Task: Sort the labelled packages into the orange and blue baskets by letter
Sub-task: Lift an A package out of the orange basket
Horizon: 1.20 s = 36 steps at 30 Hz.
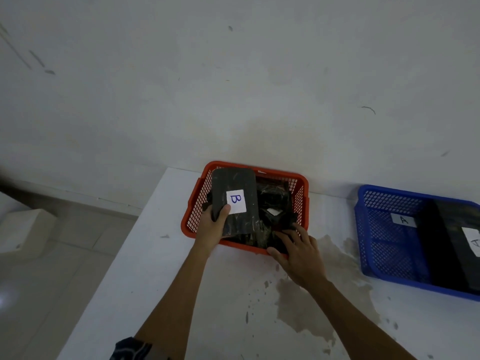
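Black package marked B [235, 201] gripped by the left hand [211, 226] above the orange basket [193, 203]; right hand [298, 252], fingers curled, grasps another black package [281, 239] at the basket's near rim.

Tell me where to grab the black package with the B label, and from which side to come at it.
Grip the B-labelled package along its lower left edge, coming from the near left, much as the left hand does now, thumb on the face beside the label. It stands tilted over the orange basket with that edge free; the right hand and loose packages crowd its right side.
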Tool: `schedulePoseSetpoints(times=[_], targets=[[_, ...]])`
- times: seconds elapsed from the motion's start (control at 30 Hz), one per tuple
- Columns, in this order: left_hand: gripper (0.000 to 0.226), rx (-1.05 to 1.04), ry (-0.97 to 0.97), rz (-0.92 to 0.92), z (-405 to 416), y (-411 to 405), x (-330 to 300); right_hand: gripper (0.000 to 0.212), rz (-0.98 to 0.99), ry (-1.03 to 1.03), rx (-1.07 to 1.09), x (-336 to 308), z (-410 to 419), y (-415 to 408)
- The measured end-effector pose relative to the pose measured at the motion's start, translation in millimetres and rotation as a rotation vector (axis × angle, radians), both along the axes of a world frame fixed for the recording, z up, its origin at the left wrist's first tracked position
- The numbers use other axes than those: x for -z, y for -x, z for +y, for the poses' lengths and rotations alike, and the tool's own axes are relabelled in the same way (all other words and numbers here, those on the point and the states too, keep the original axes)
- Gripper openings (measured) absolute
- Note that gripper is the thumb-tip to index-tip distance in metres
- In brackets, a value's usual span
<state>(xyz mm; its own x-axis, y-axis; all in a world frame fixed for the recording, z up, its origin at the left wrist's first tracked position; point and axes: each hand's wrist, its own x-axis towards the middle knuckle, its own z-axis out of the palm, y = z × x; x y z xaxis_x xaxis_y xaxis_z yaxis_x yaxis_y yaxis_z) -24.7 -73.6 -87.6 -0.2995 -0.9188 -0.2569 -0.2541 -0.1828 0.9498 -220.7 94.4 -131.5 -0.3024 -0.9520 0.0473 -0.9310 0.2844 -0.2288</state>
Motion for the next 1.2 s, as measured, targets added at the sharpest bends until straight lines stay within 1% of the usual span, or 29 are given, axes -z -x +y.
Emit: schedulePoseSetpoints(times=[0.1, 0.2, 0.3, 0.4, 0.5, 0.57, 0.7, 0.8, 0.87, 0.93, 0.97, 1.0, 1.07, 1.13, 1.2], targets=[[0.036, 0.055, 0.11, -0.138, -0.8, -0.8, 6.6, 0.07, -0.003, 0.001, 0.004, -1.0, 0.1, -1.1], [0.048, 0.092, 0.31, -0.329, -2.3, 0.0, 15.9, 0.069, -0.014, 0.013, 0.017, -0.2, -0.2, -0.9], [0.05, 0.106, 0.347, -0.426, -3.7, 0.0, 21.4, 0.068, -0.007, 0.004, 0.021, 1.6, -0.7, -0.9], [0.05, 0.102, 0.313, -0.449, -8.4, 1.4, 18.8, 0.067, -0.007, -0.001, 0.021, 3.2, -0.5, -0.7], [0.052, 0.074, 0.275, -0.392, -16.2, 1.4, 12.4, 0.068, -0.008, -0.01, 0.014, 4.0, 0.4, -0.5], [0.051, 0.057, 0.264, -0.385, -22.1, -3.2, 10.3, 0.068, -0.004, -0.001, 0.009, 2.8, 0.7, 0.2], [0.047, -0.018, 0.339, -0.448, -28.0, -19.5, 10.0, 0.061, -0.059, 0.132, 0.07, -4.2, -8.6, 4.0], [0.057, -0.034, 0.407, -0.464, -22.5, -25.5, 9.6, 0.055, -0.025, 0.199, 0.128, -13.6, -25.6, 8.7], [0.062, -0.072, 0.492, -0.573, -22.0, -31.6, 9.8, 0.055, 0.011, 0.242, 0.179, -21.4, -39.3, 15.8], [0.059, -0.109, 0.61, -0.748, -25.8, -41.4, 11.1, 0.057, 0.028, 0.261, 0.191, -29.4, -54.7, 28.7], [0.058, -0.117, 0.649, -0.789, -27.8, -45.7, 12.7, 0.059, 0.012, 0.247, 0.169, -33.0, -63.0, 37.0], [0.057, -0.109, 0.678, -0.793, -29.3, -48.8, 14.8, 0.062, -0.014, 0.214, 0.131, -36.0, -70.9, 45.7], [0.06, -0.087, 0.697, -0.729, -29.0, -49.3, 20.7, 0.07, -0.034, 0.132, 0.035, -39.3, -84.3, 61.0], [0.067, -0.097, 0.61, -0.641, -27.3, -45.2, 24.8, 0.079, -0.009, 0.064, -0.042, -38.6, -92.4, 70.1], [0.072, -0.083, 0.501, -0.608, -28.4, -42.2, 27.5, 0.083, -0.017, 0.038, -0.06, -34.3, -95.5, 74.2]])
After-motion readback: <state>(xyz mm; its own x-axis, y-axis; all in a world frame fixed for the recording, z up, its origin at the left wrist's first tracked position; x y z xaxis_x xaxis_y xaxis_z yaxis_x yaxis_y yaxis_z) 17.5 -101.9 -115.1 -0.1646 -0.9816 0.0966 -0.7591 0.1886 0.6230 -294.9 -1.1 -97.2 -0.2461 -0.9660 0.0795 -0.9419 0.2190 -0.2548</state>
